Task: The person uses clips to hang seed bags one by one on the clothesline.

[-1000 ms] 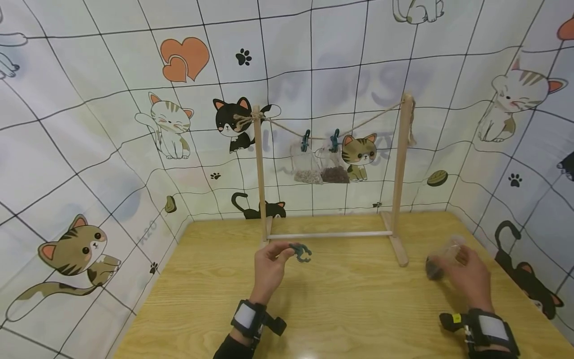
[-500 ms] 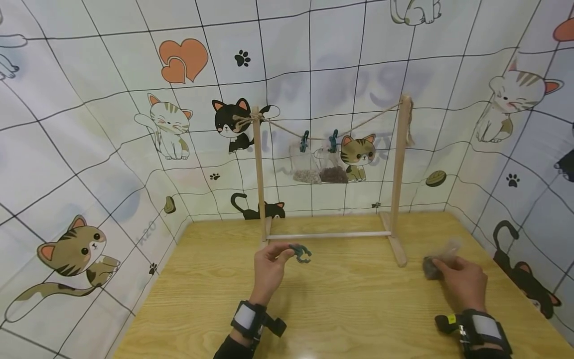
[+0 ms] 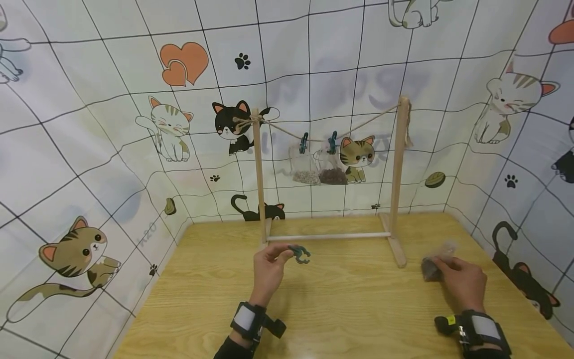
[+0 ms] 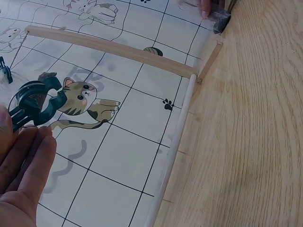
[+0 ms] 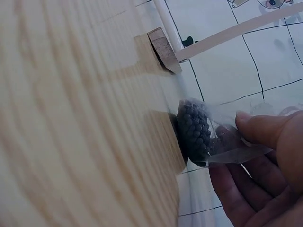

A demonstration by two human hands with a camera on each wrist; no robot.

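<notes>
My left hand point(image 3: 269, 269) pinches a dark green plastic clip point(image 3: 299, 254) above the table, left of centre. In the left wrist view the clip point(image 4: 40, 104) has its curved jaws parted, with nothing between them. At the right, my right hand point(image 3: 464, 281) holds a small clear bag point(image 3: 431, 269) by its upper part. Dark round beads point(image 5: 194, 130) fill the bag's lower end, close to the tabletop; whether it touches is hard to tell. Two more bags, one of pale grains point(image 3: 306, 177) and one of brown grains point(image 3: 333, 176), hang from the cord by green clips point(image 3: 332, 143).
A wooden frame stands at the back of the table point(image 3: 332, 299), with a left post point(image 3: 259, 184), a right post point(image 3: 398, 169) and a white bottom rod point(image 3: 329, 236). A sagging cord point(image 3: 374, 119) joins the post tops. Cat-print sheets point(image 3: 287, 45) wall in the table.
My right hand has shifted slightly left and lower with the bag of dark beads, then stayed nearly still. The left hand and its clip have hardly moved.
</notes>
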